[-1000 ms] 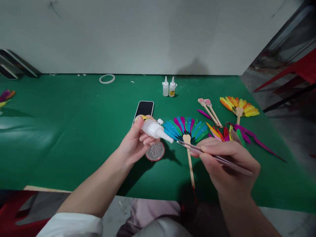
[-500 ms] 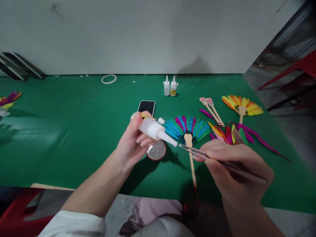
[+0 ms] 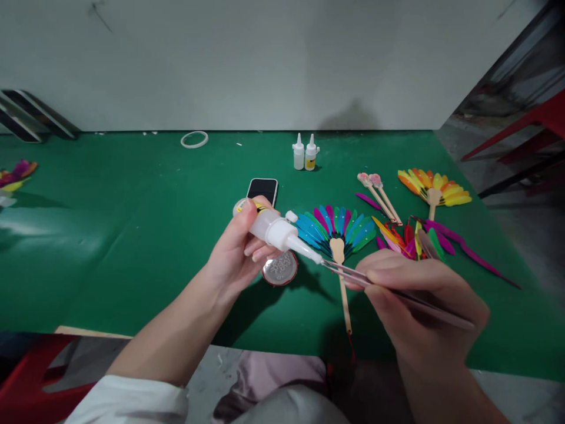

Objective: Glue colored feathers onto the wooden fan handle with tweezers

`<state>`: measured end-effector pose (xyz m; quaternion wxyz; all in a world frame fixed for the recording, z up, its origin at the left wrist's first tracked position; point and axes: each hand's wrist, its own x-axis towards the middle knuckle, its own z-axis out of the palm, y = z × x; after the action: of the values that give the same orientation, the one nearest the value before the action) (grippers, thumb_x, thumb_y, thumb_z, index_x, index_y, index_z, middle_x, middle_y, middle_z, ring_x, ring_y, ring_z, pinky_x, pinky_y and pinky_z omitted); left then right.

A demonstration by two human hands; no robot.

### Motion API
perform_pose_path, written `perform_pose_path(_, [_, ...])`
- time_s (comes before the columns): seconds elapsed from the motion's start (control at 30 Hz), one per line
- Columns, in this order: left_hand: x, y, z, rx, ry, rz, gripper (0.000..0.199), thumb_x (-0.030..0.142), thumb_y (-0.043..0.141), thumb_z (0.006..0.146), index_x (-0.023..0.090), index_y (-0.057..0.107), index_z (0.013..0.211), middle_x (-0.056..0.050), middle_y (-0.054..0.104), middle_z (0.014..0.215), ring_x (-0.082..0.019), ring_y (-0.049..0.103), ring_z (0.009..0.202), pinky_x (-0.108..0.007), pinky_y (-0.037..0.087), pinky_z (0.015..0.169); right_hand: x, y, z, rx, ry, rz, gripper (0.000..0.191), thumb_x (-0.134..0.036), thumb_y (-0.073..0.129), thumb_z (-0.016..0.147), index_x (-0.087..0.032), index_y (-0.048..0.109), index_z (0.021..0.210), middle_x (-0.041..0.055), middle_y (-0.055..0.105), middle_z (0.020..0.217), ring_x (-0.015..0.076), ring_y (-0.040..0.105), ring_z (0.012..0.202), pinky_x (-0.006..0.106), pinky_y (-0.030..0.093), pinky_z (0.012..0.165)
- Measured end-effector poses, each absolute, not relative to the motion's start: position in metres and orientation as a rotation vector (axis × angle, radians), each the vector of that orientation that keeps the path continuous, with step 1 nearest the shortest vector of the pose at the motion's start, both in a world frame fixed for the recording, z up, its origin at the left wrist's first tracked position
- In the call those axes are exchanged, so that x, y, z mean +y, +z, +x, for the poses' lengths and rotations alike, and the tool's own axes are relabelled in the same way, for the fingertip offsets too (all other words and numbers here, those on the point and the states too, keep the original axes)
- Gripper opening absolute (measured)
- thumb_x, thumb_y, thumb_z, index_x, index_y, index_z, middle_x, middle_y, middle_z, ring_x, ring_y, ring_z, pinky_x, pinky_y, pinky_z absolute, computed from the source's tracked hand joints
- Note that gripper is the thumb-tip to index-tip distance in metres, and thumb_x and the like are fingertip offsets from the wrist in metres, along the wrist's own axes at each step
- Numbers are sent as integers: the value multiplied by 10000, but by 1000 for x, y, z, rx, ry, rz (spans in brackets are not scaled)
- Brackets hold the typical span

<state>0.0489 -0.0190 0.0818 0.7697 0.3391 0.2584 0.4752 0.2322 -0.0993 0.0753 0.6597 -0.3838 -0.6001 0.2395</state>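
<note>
My left hand (image 3: 236, 256) is closed around a white glue bottle (image 3: 276, 229), tilted with its nozzle down to the right. In my right hand (image 3: 424, 294) is a pair of tweezers (image 3: 353, 273), whose tips meet the nozzle's end; whatever sits between the tips is too small to name. Beneath them lies a feather fan (image 3: 336, 250) in blue, green and purple, with small pale dots on its feathers and a wooden handle. A round dish (image 3: 280, 269) of small pale beads or gems is partly hidden below the left hand.
A phone (image 3: 263, 189) lies behind the bottle. Two small glue bottles (image 3: 304, 156) stand near the wall. To the right are a yellow-orange feather fan (image 3: 434, 191), wooden sticks (image 3: 382, 200) and loose feathers (image 3: 441, 238). A white ring (image 3: 194, 139) rests at the back left.
The bottle has moved slightly right and down, so its nozzle now meets the tweezer tips, where a small gap showed before. The right hand has hardly moved.
</note>
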Motion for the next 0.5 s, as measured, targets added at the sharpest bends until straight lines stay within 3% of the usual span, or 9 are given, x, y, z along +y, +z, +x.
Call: perform_pose_path(0.5, [-18, 82, 48, 537, 1030, 780, 320, 453, 637, 780, 176, 541, 653, 107, 159, 341, -29, 205, 299, -158, 296, 386, -100, 77, 232, -1374, 492, -880, 322, -86, 683, 730, -294, 690, 975, -18, 705, 688, 171, 649, 610, 346, 541, 566])
